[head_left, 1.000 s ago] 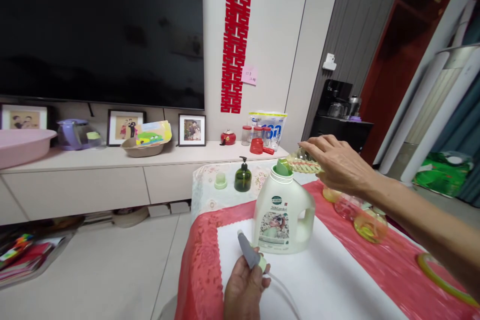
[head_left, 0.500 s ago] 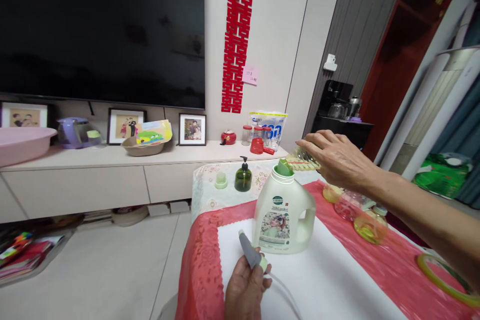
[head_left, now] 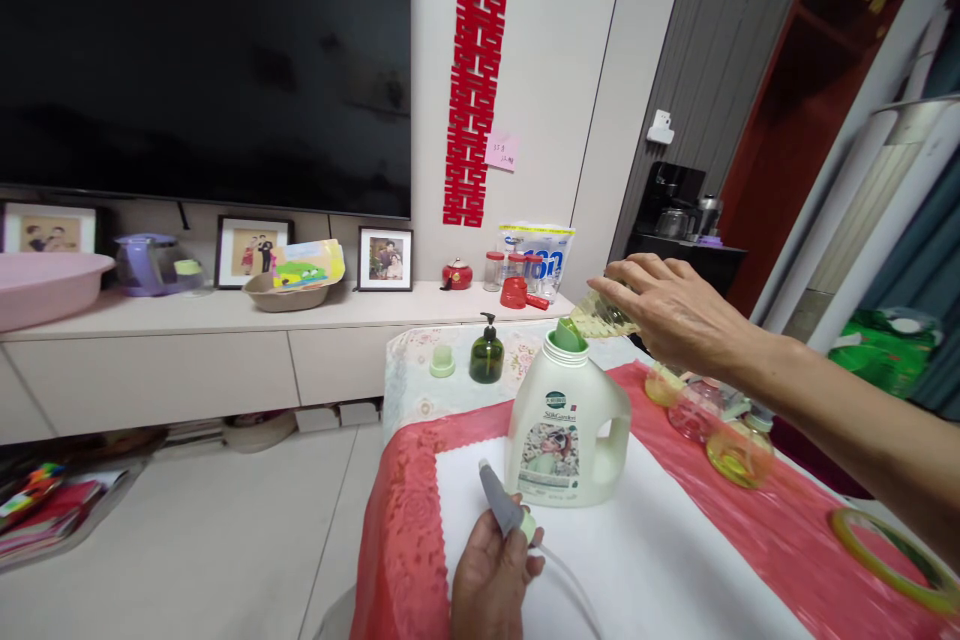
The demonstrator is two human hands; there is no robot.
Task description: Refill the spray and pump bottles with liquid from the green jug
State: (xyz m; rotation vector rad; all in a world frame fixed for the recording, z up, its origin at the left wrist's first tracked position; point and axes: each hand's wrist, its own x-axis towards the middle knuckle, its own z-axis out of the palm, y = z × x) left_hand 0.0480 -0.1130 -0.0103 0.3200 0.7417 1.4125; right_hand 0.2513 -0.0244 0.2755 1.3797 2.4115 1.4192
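My left hand [head_left: 495,575] is closed around a grey pump head [head_left: 498,498] with a pale green collar; its thin tube trails down over the white sheet. A pale green detergent jug [head_left: 568,420] stands upright just beyond it, uncapped, with a green spout [head_left: 568,334] in its mouth. Above and right of that mouth, my right hand [head_left: 664,310] grips a clear bottle [head_left: 611,318], tilted toward the spout and mostly covered by the fingers. I cannot tell whether liquid is flowing from it.
Behind the jug stand a dark green pump bottle [head_left: 487,356] and a light green cap [head_left: 442,361]. To the right are a round bottle of yellow liquid [head_left: 741,450], a pink bottle [head_left: 696,410] and a tape roll [head_left: 892,560]. A white sheet [head_left: 660,570] covers red cloth.
My right hand has shifted very slightly up and left with the clear bottle. The jug and the pump head in my left hand stay where they were.
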